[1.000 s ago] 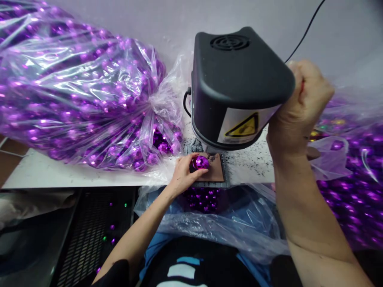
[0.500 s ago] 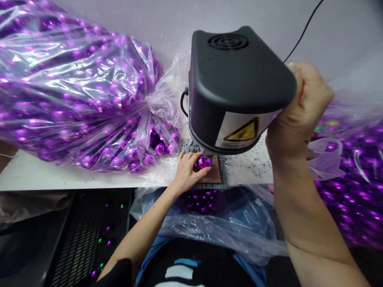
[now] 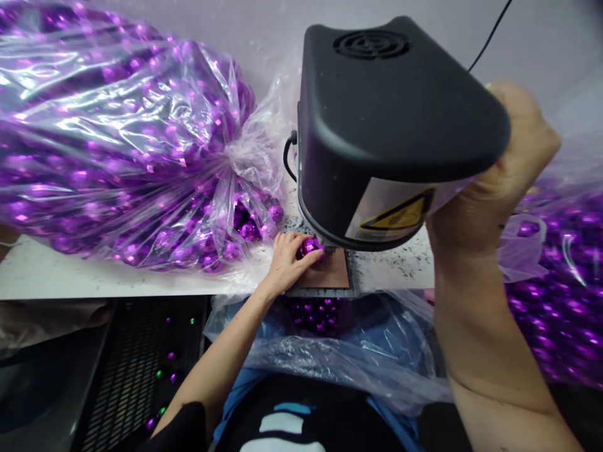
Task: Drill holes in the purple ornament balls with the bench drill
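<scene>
In the head view, my left hand (image 3: 288, 263) curls its fingers and thumb round a shiny purple faceted ball (image 3: 311, 250). The ball is just above a brown pad (image 3: 325, 271) at the table's front edge, below a black machine (image 3: 391, 119). That machine has a round vent on top and a yellow warning label. My right hand (image 3: 513, 150) is closed at the machine's right side, gripping it; its fingertips are hidden behind the housing.
A large clear bag of purple balls (image 3: 117, 138) lies on the white table (image 3: 94, 276) at left. More bagged purple balls (image 3: 560, 301) sit at right. An open plastic bag (image 3: 358, 364) with purple balls hangs below the pad. Dark flakes litter the tabletop.
The machine's top looks larger and reaches farther right. My right hand has shifted right and slightly up with it. My left hand and the ball have moved slightly left.
</scene>
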Demonstrator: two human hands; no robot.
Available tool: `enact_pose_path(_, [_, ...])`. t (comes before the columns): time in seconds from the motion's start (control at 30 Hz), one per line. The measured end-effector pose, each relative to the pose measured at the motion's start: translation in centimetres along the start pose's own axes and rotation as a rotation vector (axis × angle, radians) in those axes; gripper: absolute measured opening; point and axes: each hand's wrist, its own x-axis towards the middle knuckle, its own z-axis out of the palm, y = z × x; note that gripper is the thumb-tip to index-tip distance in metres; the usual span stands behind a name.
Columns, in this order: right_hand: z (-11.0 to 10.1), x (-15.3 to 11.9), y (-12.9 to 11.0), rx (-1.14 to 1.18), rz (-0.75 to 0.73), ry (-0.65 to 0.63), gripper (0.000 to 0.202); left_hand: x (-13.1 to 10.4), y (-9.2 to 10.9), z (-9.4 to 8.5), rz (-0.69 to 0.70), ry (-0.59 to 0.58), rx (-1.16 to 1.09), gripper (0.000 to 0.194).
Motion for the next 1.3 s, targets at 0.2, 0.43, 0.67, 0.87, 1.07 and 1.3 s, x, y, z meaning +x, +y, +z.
enact_pose_path(0.2, [-0.1,0.1,0.2,-0.033,-0.037,-0.021,0.057,0.2,0.0,-0.4,0.030,-0.034,0.006,0.028])
enact_pose_path(0.43, [-0.1,0.2,0.1,-0.021,-0.016,-0.030,0.058,-0.4,0.2,0.4,0.086,0.000,0.070,0.032])
enact_pose_path(0.67, [-0.2,0.2,0.3,-0.040,-0.022,-0.035,0.060,-1.8,0.7,3.1,0.165,0.114,0.077,0.038])
enact_pose_path(0.87, [-0.7,0.5,0.2,-0.053,0.016,-0.067,0.045,-1.6,0.9,2.9,0.126,0.075,0.122,0.032])
enact_pose_path(1.07, [-0.9,0.7,0.1,0.004,0.051,-0.097,0.039,-1.8,1.0,2.4,0.194,-0.024,0.145,0.043])
enact_pose_path(1.3, [-0.7,0.6,0.0,-0.006,0.060,-0.049,0.036,-1.9,0.9,3.0,0.206,0.033,0.158,0.042])
